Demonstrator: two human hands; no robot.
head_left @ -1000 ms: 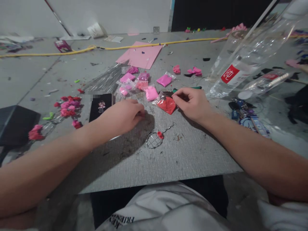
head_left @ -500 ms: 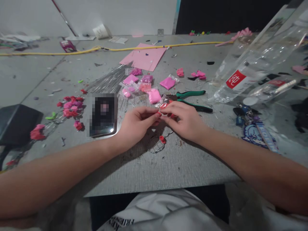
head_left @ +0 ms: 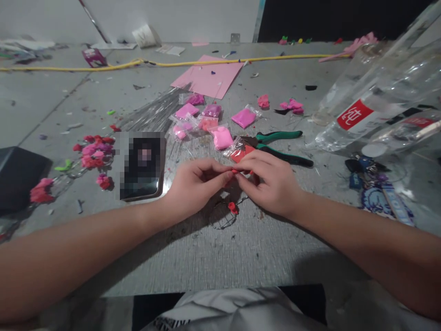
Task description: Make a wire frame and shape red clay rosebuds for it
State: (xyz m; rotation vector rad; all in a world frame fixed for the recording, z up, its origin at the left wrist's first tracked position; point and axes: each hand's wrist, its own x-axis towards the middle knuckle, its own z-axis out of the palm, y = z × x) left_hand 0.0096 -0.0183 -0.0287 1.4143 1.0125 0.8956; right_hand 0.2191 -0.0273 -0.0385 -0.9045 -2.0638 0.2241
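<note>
Between the fingertips of both hands is a small piece of red clay (head_left: pixel 234 171), pinched and mostly covered. My left hand (head_left: pixel 200 181) is closed on it from the left, my right hand (head_left: pixel 270 181) from the right. Just below them a wire ring (head_left: pixel 220 223) with a red clay rose (head_left: pixel 233 208) lies on the table. A clear packet of red clay (head_left: pixel 240 151) sits right behind my right fingers. Beyond it rest pliers with green handles (head_left: pixel 280 135). Several packets of pink clay (head_left: pixel 223 137) are grouped behind my hands.
A phone (head_left: pixel 143 168) lies left of my left hand. Pink and red clay flowers (head_left: pixel 96 151) on wire are farther left, near a dark box (head_left: pixel 22 179). Thin wires (head_left: pixel 151 112) and pink paper (head_left: pixel 210 76) lie behind. Plastic bottles (head_left: pixel 372 110) and keychains (head_left: pixel 382 197) stand or lie right.
The view has shifted slightly. My hands stay together, and the red clay at the fingertips now shows between both hands. The wire ring and rose stay on the table.
</note>
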